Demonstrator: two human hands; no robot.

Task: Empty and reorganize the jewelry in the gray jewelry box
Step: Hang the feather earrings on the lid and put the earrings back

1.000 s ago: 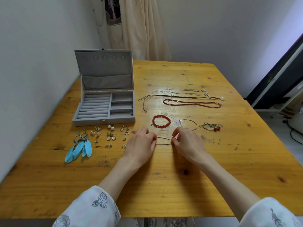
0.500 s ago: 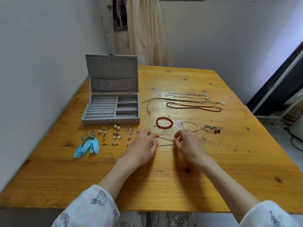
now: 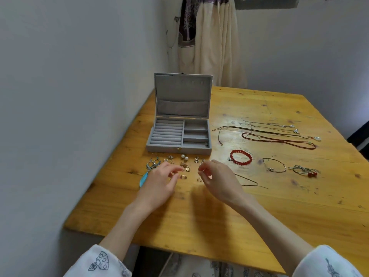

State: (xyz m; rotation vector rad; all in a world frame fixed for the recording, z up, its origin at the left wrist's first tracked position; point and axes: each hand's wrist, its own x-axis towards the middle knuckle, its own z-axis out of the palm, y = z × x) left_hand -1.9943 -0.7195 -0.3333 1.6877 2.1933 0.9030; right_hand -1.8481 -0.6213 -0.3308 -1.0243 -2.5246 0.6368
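Left hand (image 3: 159,181) low over the yellow wooden bench (image 3: 259,226), fingers loosely curled above the scattered small metal earrings (image 3: 184,166), gripping nothing that can be made out. Right hand (image 3: 217,180) just beside, to the right, thumb and forefinger drawn close together at the fingertips; whether anything tiny is pinched there, cannot tell. Open gray velvet jewelry box (image 3: 179,134) at the far left of the bench, lid upright, ring rolls and right-hand compartments apparently bare but for a small dark item in the nearest right compartment. Blue feather earrings (image 3: 147,170) near left, partly hidden under the left hand. Red beaded bracelet (image 3: 241,156) right of the box, then thin metal bangle (image 3: 274,168) and green cord bracelet with red beads (image 3: 305,170) further right. Long dark-red bead necklace (image 3: 279,139) and thin cord necklaces (image 3: 269,126) laid out beyond these. Thin brown cord (image 3: 249,181) lying on the bench just right of the right hand.
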